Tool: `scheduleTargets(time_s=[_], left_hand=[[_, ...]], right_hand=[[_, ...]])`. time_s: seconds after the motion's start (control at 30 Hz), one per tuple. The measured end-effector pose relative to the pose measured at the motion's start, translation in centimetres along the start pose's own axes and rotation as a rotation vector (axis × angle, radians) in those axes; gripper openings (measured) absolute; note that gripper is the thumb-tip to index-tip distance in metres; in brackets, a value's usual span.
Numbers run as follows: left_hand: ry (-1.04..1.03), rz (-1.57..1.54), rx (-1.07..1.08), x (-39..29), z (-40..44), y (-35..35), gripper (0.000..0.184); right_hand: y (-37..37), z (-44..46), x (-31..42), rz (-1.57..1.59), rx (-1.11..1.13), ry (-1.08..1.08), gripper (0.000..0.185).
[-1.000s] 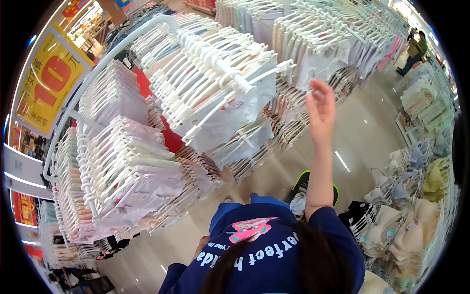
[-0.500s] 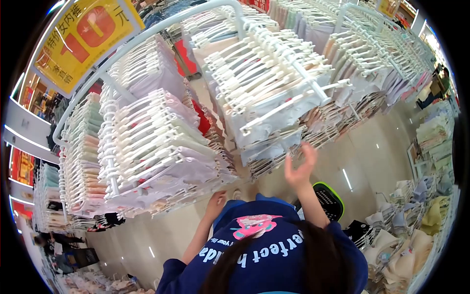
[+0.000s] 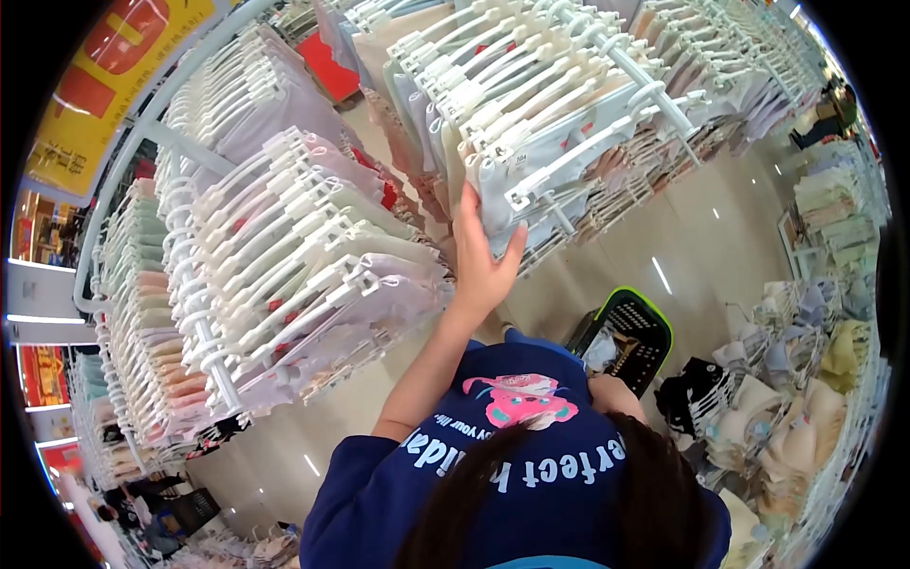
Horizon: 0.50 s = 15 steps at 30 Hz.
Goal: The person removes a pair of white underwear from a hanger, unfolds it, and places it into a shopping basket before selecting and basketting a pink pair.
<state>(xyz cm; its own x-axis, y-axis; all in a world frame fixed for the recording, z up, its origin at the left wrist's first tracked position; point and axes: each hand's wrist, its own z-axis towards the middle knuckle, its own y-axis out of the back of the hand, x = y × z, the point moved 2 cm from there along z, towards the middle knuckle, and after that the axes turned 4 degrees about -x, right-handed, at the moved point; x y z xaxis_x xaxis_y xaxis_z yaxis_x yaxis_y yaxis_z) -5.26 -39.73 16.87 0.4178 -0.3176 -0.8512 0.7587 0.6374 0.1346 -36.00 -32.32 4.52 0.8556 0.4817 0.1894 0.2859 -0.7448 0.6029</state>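
Note:
My left hand (image 3: 485, 261) is raised to the near end of a hanging row of pale underwear (image 3: 540, 152). Its thumb and fingers are spread, with the fingertips against the edge of the light-blue front pair. White plastic clip hangers (image 3: 578, 156) carry these garments along a white rail. Low at my side, my right hand (image 3: 616, 394) is beside a black shopping basket with a green rim (image 3: 654, 327). Its fingers are mostly hidden, so a grip cannot be made out. A pale item (image 3: 602, 349) lies inside the basket.
Another row of pastel underwear on hangers (image 3: 303, 256) stands to the left, below a yellow price sign (image 3: 114, 76). Bras (image 3: 796, 417) hang along the right. Other people (image 3: 834, 119) are at the far right and lower left. Shiny floor (image 3: 664, 237) runs between the racks.
My left hand has risen from my side to the underwear row. My right hand has dropped from the rack to beside the basket. The view has moved closer to the racks.

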Motion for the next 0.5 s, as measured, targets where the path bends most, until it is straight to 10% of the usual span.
scheduleTargets(time_s=[0.5], left_hand=[[-0.199,0.105,0.182,-2.6,1.2,-0.5,0.048]], right_hand=[[-2.4,-2.3,3.0,0.031,-0.017,-0.205,0.022]])
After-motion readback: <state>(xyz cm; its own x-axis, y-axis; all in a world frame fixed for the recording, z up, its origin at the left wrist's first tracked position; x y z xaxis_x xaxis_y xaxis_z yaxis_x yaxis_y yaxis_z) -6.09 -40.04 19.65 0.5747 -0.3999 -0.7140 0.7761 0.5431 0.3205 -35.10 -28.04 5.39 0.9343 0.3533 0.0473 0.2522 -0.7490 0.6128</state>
